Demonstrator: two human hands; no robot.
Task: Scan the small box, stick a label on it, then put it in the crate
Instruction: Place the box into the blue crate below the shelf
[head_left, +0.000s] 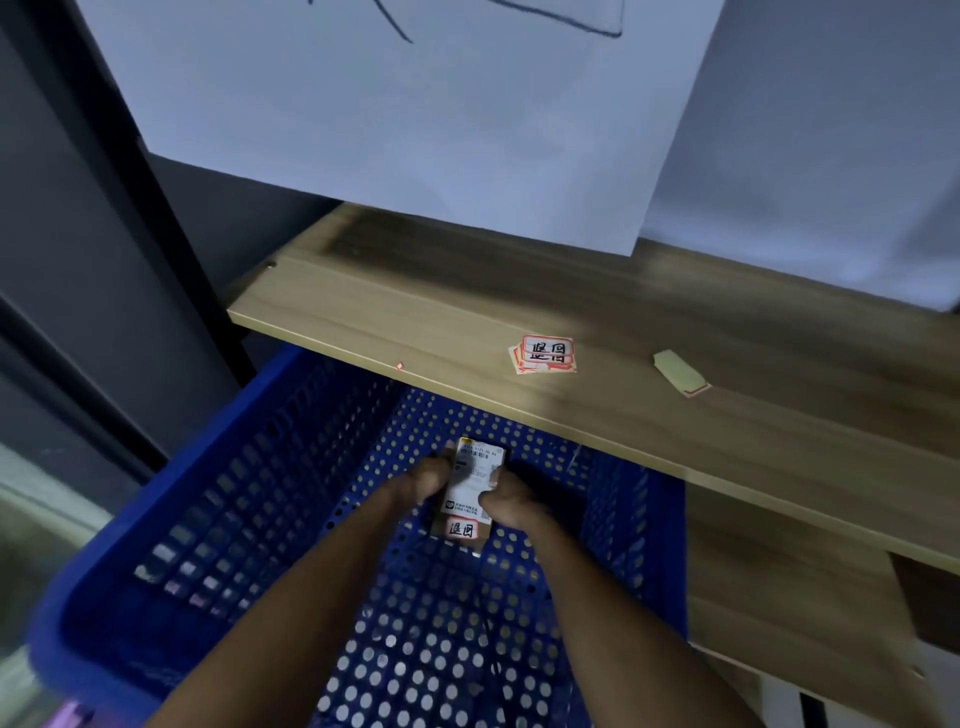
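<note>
The small box (471, 488) has a white shipping label on top and a red-bordered sticker (462, 530) at its near end. Both hands hold it low inside the blue perforated crate (244, 499). My left hand (423, 480) grips its left side and my right hand (506, 501) grips its right side. Whether the box touches the crate floor is hidden by the hands.
A wooden tabletop (649, 374) overhangs the crate's far side. On it lie a small stack of red-bordered stickers (544, 354) and a peeled backing strip (680, 373). A large white sheet (405, 119) hangs behind. A dark wall stands to the left.
</note>
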